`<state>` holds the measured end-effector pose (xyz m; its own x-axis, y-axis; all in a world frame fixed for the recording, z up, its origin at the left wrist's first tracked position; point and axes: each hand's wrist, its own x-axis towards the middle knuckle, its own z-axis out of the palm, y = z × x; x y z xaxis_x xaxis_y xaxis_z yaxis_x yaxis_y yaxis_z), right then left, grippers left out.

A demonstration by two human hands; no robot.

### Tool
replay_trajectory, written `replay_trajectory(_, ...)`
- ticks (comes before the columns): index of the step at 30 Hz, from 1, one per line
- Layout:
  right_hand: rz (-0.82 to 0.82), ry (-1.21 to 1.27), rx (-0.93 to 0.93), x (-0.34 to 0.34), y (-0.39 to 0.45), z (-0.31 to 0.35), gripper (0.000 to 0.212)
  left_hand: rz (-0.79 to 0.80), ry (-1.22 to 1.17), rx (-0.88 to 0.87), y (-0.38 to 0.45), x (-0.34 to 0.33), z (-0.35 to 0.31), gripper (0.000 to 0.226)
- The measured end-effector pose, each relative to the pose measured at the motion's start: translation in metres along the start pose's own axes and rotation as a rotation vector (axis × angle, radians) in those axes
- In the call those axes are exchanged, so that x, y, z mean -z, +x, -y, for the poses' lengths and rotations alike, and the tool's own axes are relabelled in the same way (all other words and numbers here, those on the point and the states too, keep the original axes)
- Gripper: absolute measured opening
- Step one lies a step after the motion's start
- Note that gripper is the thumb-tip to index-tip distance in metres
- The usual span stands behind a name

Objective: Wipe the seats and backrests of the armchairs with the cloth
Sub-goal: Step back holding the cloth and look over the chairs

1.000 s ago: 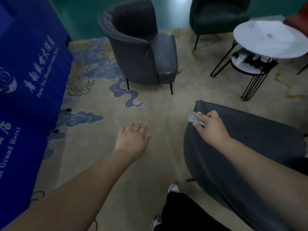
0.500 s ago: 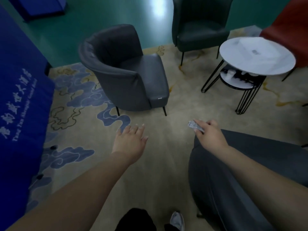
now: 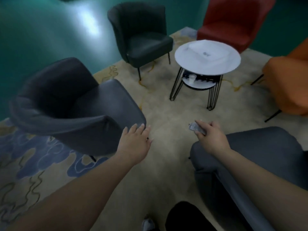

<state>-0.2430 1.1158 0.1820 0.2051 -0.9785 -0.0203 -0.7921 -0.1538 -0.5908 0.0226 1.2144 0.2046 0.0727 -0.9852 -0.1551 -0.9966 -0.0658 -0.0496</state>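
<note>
- The cloth (image 3: 196,128) is a small, pale grey wad, pinched in the right hand (image 3: 210,137) above the carpet (image 3: 166,114), near the backrest of the near grey armchair (image 3: 266,155); its texture is blurred
- The left hand (image 3: 135,142) is spread flat, fingers straight, holding nothing, just beside the seat corner of the grey armchair at left (image 3: 80,105); whether it touches is unclear
- A round white surface (image 3: 207,58) on black wire legs stands among a dark green armchair (image 3: 141,35), a red armchair (image 3: 233,20) and an orange armchair (image 3: 290,80); green floor (image 3: 33,30) beyond the carpet
- The orange and near grey armchairs are cut off by the frame; items on the lower shelf are too blurred to name
</note>
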Motion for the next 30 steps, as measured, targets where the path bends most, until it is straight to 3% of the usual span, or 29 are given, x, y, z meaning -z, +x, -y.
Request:
replay_trajectory(7, -0.092, 0.073, -0.1, -0.001, 0.08, -0.002, 0.052, 0.021, 0.035, -0.148, 0.123, 0.009, 0.003, 0.06)
replay_trajectory(17, -0.116, 0.136, -0.198, 0.025, 0.235, -0.025, 0.071, 0.042, 0.014, -0.222, 0.297, 0.032, -0.019, 0.058)
replay_trajectory(30, -0.306, 0.187, -0.382, 0.025, 0.428, -0.026, 0.067, 0.03, -0.018, -0.316, 0.519, 0.064, 0.009, 0.058)
